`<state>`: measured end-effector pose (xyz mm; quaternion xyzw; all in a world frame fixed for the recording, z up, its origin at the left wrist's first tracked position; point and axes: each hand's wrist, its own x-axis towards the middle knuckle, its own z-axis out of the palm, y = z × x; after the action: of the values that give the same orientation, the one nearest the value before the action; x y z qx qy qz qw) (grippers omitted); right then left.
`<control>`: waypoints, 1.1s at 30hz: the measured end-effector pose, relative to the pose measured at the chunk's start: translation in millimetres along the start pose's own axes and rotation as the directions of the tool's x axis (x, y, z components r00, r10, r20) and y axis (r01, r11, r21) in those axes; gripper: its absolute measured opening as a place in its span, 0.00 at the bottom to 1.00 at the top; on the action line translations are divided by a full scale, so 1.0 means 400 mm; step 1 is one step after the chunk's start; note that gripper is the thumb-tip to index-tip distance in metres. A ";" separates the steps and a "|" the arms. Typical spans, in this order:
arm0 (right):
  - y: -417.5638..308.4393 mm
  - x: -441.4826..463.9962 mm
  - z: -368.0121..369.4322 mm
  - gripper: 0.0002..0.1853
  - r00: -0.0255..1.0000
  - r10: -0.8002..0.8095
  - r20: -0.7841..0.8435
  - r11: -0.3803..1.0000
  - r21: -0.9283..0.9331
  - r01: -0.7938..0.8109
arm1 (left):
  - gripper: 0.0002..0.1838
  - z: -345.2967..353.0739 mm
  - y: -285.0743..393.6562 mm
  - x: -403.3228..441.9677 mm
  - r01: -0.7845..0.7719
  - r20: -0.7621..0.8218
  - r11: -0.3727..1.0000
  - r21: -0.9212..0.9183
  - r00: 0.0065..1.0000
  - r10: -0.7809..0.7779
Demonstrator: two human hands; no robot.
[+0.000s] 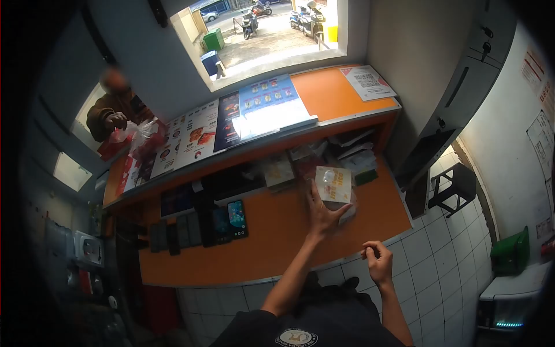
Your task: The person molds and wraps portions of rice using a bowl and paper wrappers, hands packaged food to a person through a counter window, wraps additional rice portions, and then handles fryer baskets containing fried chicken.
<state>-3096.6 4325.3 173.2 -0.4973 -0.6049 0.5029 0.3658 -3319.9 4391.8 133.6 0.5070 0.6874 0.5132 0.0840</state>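
Over the right part of the orange counter, my left hand grips a small white and yellow printed box, fingers along its left side and thumb at its lower edge. Something clear and shiny shows on top of the box. Just beyond the counter's front edge, my right hand is held up with its fingers curled; whether it holds anything is hidden. A lit phone lies to the left, beside a row of several dark devices.
A raised shelf with menu sheets runs behind the counter. At the far left a person holds plastic bags. A black stool and a green bin stand at the right.
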 end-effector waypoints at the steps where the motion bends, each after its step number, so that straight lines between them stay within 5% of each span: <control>1: 0.021 -0.019 -0.057 0.09 0.999 0.007 -0.040 1.000 0.006 -0.006 | 0.67 0.012 0.048 0.024 0.064 0.015 0.998 -0.013 0.998 -0.064; 5: 0.119 -0.127 -0.268 0.09 0.984 0.142 -0.111 0.986 -0.075 -0.151 | 0.55 0.028 0.091 0.061 0.067 -0.009 0.941 0.331 0.998 -0.068; 8: 0.254 -0.244 -0.394 0.09 0.942 0.236 -0.239 0.964 -0.062 -0.258 | 0.42 0.008 0.051 0.088 0.192 0.233 0.960 0.202 0.943 -0.238; 9: 0.268 -0.229 -0.389 0.12 0.960 0.168 -0.222 0.975 -0.108 -0.195 | 0.39 0.016 0.032 0.080 0.151 0.186 0.962 0.227 0.963 -0.195; 12: 0.216 -0.016 -0.276 0.35 0.992 0.114 0.047 0.993 -0.043 -0.113 | 0.34 0.020 0.016 0.049 0.087 0.107 0.957 0.275 0.987 -0.120; 16: 0.175 0.256 -0.110 0.47 0.961 0.006 0.275 0.987 -0.158 0.039 | 0.38 -0.040 -0.053 -0.038 0.181 0.061 0.983 0.040 0.981 -0.183; 19: 0.200 0.351 -0.005 0.46 0.919 0.062 0.388 0.992 -0.125 -0.015 | 0.41 -0.082 -0.069 -0.091 0.270 0.055 0.945 -0.187 0.963 -0.264; 24: 0.115 0.330 0.034 0.48 0.778 0.283 0.561 0.866 0.199 -0.459 | 0.40 -0.012 -0.232 -0.232 0.239 -0.033 0.903 -0.358 0.963 -0.268; 27: 0.111 0.339 0.076 0.46 0.753 0.279 0.596 0.800 0.288 -0.526 | 0.34 0.005 -0.174 -0.277 0.564 0.240 0.607 -0.559 0.812 -0.533; 30: 0.184 0.369 0.140 0.42 0.702 0.300 0.646 0.809 0.217 -0.546 | 0.36 0.029 -0.211 -0.327 0.603 0.320 0.442 -0.664 0.763 -0.562; 33: 0.065 0.358 0.153 0.39 0.626 0.323 0.710 0.854 0.067 -0.516 | 0.37 0.011 -0.252 -0.314 0.532 0.270 0.333 -0.778 0.762 -0.588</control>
<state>-3182.2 4449.0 125.9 -0.3545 -0.4882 0.7956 0.0546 -3319.6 4300.2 1.0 0.1231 0.4992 0.7244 0.4594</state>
